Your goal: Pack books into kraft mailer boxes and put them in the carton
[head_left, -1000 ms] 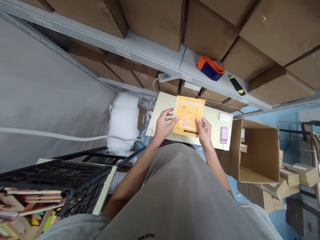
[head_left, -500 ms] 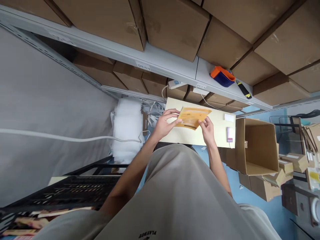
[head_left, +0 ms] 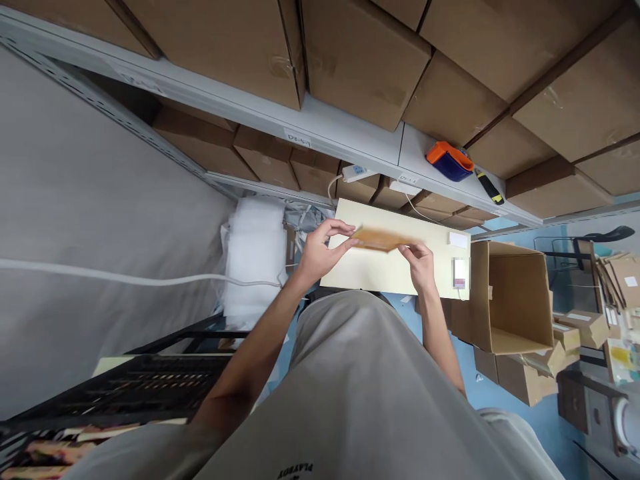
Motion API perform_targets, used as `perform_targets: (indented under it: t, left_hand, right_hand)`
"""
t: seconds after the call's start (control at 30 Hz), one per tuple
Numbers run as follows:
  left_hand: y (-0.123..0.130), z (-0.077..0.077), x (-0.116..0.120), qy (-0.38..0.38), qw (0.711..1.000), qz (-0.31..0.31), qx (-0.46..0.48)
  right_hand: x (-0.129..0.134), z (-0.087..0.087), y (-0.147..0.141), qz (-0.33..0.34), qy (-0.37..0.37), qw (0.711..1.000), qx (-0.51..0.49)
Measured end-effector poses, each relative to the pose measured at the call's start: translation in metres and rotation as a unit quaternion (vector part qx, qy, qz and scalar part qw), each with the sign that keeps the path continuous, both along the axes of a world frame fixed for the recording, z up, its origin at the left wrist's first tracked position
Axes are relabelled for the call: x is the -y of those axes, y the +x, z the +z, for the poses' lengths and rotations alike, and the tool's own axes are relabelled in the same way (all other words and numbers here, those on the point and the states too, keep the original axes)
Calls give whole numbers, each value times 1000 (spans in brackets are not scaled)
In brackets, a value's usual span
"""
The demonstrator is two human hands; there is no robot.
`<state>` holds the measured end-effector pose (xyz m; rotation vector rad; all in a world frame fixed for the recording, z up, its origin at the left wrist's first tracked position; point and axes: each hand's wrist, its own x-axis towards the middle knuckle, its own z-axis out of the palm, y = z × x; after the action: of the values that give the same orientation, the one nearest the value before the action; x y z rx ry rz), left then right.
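A thin orange printed booklet, blurred by motion and seen nearly edge-on, is held above the pale yellow table. My left hand pinches its left end between thumb and fingers. At the right end, the thumb and fingers of my right hand grip the near corner. Its print is too smeared to read.
A tall open carton stands right of the table. White foam sheeting lies to the left, a black crate behind it. On the shelf rest an orange-and-blue tape dispenser and a box cutter.
The booklet has tilted from showing its broad printed face to nearly edge-on. My hands have moved slightly apart, both still gripping it.
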<state>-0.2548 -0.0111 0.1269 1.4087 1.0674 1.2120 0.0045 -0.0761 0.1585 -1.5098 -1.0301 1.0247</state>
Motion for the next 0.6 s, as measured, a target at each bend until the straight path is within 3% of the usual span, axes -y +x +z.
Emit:
perform_targets:
  t: [0.1, 0.3, 0.43, 0.6]
  left_hand:
    - [2, -1, 5, -33, 999, 2, 3]
    - [11, -7, 9, -63, 997, -34, -10]
    - [27, -4, 11, -79, 997, -7, -8]
    - [57, 6, 11, -143, 990, -3, 4]
  right_hand:
    - [-2, -4, 5, -8, -14, 1000, -11]
    - [-3, -1, 26, 40, -41, 998, 14]
    - [-4, -1, 45, 86, -56, 994, -23]
    - [-7, 1, 59, 59, -91, 994, -31]
